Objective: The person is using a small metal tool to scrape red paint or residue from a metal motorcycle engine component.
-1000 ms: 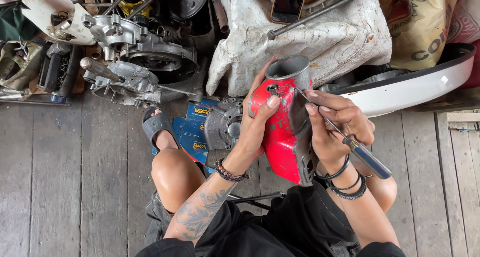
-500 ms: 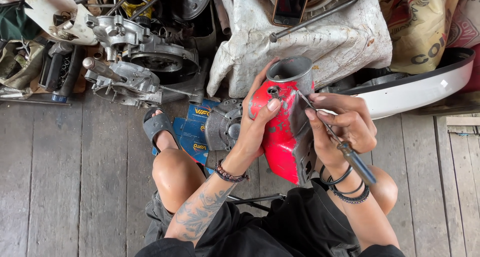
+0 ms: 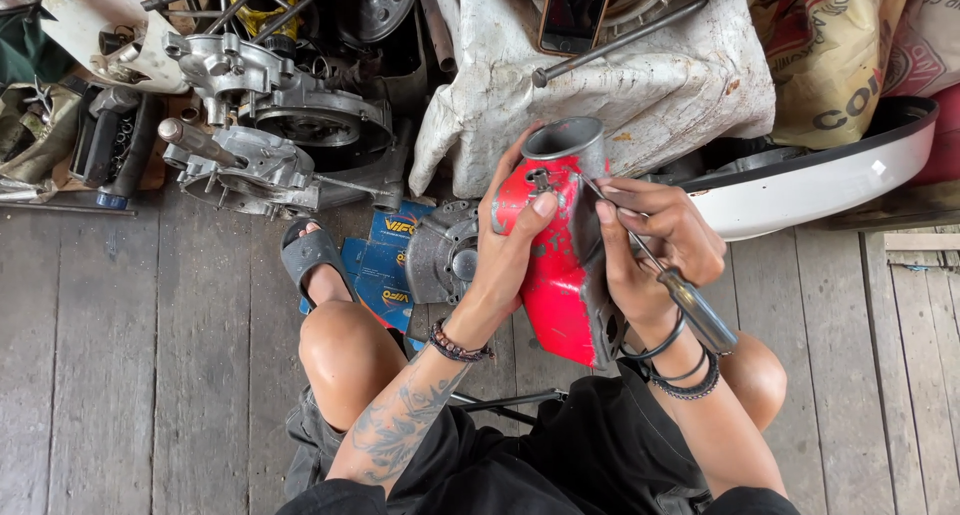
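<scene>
Two bare hands work on a red metal housing [image 3: 555, 275] held upright over the person's lap. The left hand [image 3: 510, 250] wraps the housing's left side, fingers closed around it, thumb tip pressed near a small fitting just below the grey round opening [image 3: 565, 140] at the top. The right hand [image 3: 655, 245] sits just to the right, closed around a screwdriver [image 3: 690, 300]; its thin shaft runs up and left from the fingers, tip touching the housing by the left thumb. Beyond the hands lie grey engine parts [image 3: 270, 125] on a wooden plank floor [image 3: 130, 375].
</scene>
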